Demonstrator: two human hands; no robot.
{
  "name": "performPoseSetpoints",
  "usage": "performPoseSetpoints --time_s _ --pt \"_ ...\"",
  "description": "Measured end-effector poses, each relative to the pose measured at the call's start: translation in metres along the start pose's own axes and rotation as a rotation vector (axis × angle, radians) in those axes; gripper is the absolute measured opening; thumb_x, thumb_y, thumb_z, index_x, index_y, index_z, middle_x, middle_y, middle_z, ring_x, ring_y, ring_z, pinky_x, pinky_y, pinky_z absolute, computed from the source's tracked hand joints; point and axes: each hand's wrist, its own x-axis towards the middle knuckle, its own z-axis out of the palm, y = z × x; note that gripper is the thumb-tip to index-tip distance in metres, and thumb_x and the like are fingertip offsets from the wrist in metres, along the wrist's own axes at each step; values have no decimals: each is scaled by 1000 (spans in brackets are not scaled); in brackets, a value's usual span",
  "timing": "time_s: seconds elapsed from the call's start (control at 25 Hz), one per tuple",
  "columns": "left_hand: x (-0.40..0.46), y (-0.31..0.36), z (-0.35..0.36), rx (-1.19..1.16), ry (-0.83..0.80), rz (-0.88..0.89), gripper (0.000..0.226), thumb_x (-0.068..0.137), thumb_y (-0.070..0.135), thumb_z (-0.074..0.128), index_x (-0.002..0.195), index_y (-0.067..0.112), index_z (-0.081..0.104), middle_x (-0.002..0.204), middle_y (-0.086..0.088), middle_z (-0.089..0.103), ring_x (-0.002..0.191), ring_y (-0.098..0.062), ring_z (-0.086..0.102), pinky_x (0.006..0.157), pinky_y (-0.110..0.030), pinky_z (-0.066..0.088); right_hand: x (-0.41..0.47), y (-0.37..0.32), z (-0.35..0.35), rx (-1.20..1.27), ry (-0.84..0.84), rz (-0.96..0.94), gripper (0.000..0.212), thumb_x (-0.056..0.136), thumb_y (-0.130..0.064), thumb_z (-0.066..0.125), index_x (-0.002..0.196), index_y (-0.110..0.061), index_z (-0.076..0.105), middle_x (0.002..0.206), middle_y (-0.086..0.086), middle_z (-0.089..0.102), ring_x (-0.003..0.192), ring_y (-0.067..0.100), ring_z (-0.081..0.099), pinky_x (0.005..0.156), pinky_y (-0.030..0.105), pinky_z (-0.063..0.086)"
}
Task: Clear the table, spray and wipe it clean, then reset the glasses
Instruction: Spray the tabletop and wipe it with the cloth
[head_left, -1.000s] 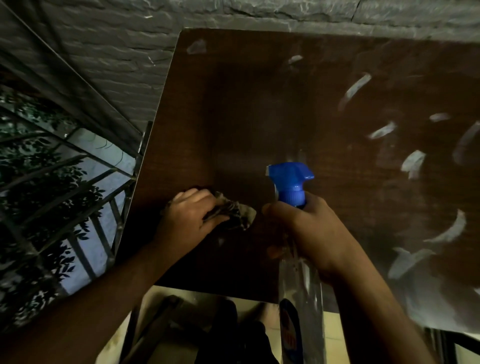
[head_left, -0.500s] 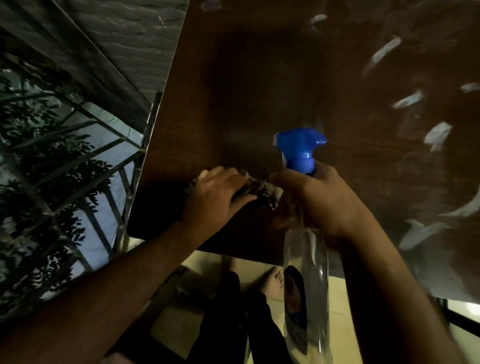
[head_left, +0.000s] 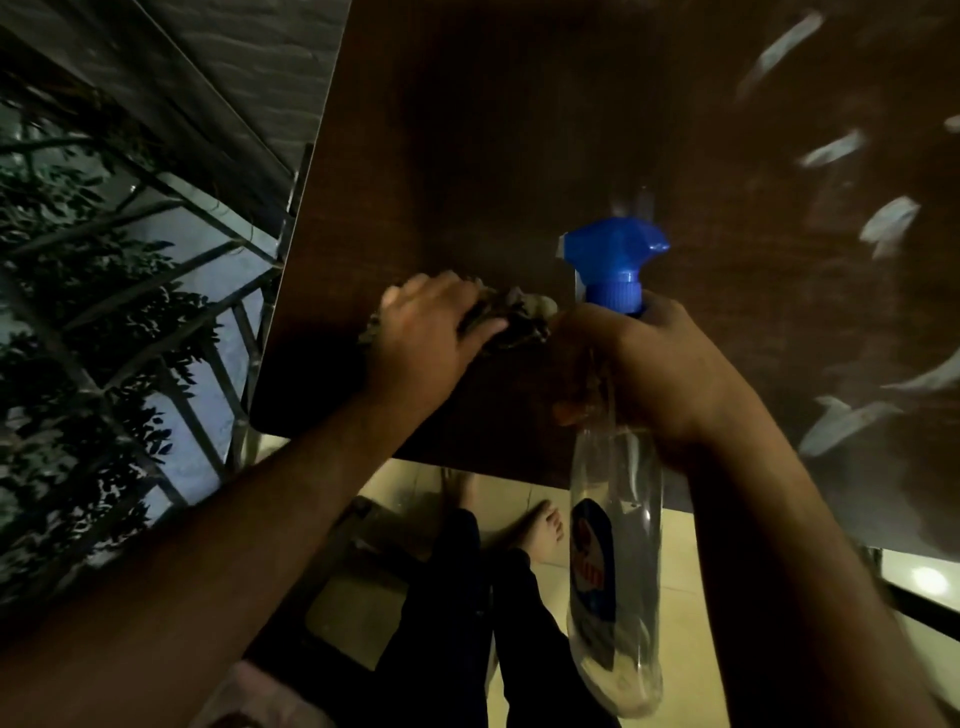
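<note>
Head view: left hand (head_left: 426, 332) sits on a crumpled rag (head_left: 511, 317), fingers curled over it and thumb pinching it, pressing it to the counter (head_left: 493, 130) near the front-left corner. Right hand (head_left: 654, 374) is wrapped round the neck of the spray bottle (head_left: 615, 519), just under the blue trigger head (head_left: 613, 257). Whether a finger is on the trigger, can't tell, that side is hidden.

Bottle's long axis runs roughly toward the person: head over the counter, clear body hanging past the front edge above the floor (head_left: 685, 571). The head's projecting end points left, toward the rag; which end is the nozzle isn't clear. A faint streak shows just beyond the head, possibly mist, too blurred to be sure.

Key relation: rag and bottle head are just beside each other, the rag to the left of the right hand and almost touching it. Unwiped counter lies away from the person and to the right, where pale reflections (head_left: 888, 223) show on the wood. The left hand is the one on the surface, so my read is that the wipe goes forward and rightward from the corner, and the bottle has to lift or shift right to clear the path.

No glasses in view, so the counter looks cleared; reset not yet done. We're in the spray/wipe step.

Left of the counter: metal railing (head_left: 156, 322), foliage behind it.
</note>
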Motion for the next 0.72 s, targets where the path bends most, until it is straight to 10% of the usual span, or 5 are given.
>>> performPoseSetpoints --time_s 0.32,0.56,0.72 --pt "-89 -23 -15 -105 -161 331 32 87 40 54 90 12 68 91 -3 63 84 -22 55 73 -30 34 3 -3 -4 22 3 6 24 88 -27 65 108 -16 56 79 6 66 63 23 67 73 48 60" --pt "-19 -46 -19 -6 37 30 35 90 44 53 93 11 65 90 -8 64 85 -30 58 73 -37 38 5 -3 -14 32 34 1 19 88 -26 65 103 -18 56 81 5 65 61 21 66 73 48 60" --pt "-19 -4 -2 -38 -4 135 36 86 47 55 90 13 66 89 -5 65 83 -26 58 71 -34 38 4 -4 -10 15 15 -7 17 89 -27 64 101 -20 55 93 13 68 68 25 67 75 48 60"
